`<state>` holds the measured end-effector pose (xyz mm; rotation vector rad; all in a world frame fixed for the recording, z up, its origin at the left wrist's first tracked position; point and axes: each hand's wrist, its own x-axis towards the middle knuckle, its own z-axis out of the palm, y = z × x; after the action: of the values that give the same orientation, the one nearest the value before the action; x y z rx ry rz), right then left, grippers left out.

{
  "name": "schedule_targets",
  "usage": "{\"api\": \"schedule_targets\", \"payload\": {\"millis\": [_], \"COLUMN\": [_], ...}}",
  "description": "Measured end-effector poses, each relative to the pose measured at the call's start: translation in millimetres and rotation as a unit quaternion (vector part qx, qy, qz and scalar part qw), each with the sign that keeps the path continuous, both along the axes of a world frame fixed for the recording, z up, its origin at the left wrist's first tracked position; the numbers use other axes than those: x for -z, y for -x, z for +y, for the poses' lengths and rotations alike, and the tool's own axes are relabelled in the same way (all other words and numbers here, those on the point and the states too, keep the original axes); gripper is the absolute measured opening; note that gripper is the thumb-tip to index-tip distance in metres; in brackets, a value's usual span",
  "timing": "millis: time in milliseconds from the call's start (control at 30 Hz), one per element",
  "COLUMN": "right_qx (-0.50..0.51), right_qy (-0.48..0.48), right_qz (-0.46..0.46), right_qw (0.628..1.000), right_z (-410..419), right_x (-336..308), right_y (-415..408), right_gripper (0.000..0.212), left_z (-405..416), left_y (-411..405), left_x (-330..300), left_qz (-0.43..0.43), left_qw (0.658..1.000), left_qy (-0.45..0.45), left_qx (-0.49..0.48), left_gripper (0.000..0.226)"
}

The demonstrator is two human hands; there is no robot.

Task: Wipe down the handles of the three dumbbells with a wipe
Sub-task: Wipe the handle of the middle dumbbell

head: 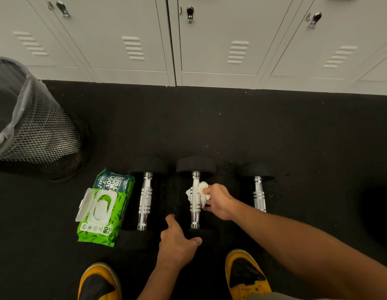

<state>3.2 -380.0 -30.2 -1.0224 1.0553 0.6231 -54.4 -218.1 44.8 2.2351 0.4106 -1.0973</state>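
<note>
The right hand [218,201] pinches a crumpled white wipe [199,192] against the chrome handle of the middle dumbbell [195,200], with part of the wipe tucked behind the bar. The left hand [177,243] rests on that dumbbell's near black head, fingers loosely bent and holding nothing; it looks to be steadying the weight.

To do this well, I'd say wrap the wipe fully round the bar and run it the whole length, over the ringed grooves, while the left hand stops the dumbbell rolling.

Three dumbbells lie side by side on the black rubber floor [274,131]: the left dumbbell [145,200], the middle one, the right dumbbell [259,194]. One wipe is in use. One green wipes pack [101,213] lies just beside the left dumbbell, lid flipped open. One mesh bin [34,135] stands well apart to the left.
</note>
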Motion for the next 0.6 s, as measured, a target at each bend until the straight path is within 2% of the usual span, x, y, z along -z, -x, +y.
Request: {"api": "schedule_targets", "payload": {"millis": [100,267,400,500,600], "right_qx": [-0.036,-0.097,-0.202,-0.264,-0.282], "right_qy": [-0.007,0.036,0.128,0.142,0.137], "right_qz": [0.010,0.010,-0.001,-0.014,-0.039], "right_qw": [0.999,0.995,0.971,0.954,0.949], "right_z": [5.3,10.0,10.8,8.0,1.6], "right_x": [5.1,12.2,5.5,-2.1,-7.7], "right_y": [19.2,39.7,49.7,56.5,60.3], "right_gripper": [0.034,0.032,0.020,0.017,0.015], "left_z": [0.9,-0.8,-3.1,-3.1,-4.4], "left_y": [-1.1,-0.6,0.9,1.0,1.5], "left_x": [1.4,0.1,-1.6,-3.7,-7.4], "left_qz": [0.000,-0.007,-0.015,-0.017,-0.021], "left_qw": [1.000,1.000,1.000,1.000,1.000], "left_qy": [-0.002,0.000,-0.003,-0.006,-0.012], "left_qx": [0.001,0.000,0.005,0.003,0.010], "left_gripper": [0.099,0.097,0.095,0.096,0.095]}}
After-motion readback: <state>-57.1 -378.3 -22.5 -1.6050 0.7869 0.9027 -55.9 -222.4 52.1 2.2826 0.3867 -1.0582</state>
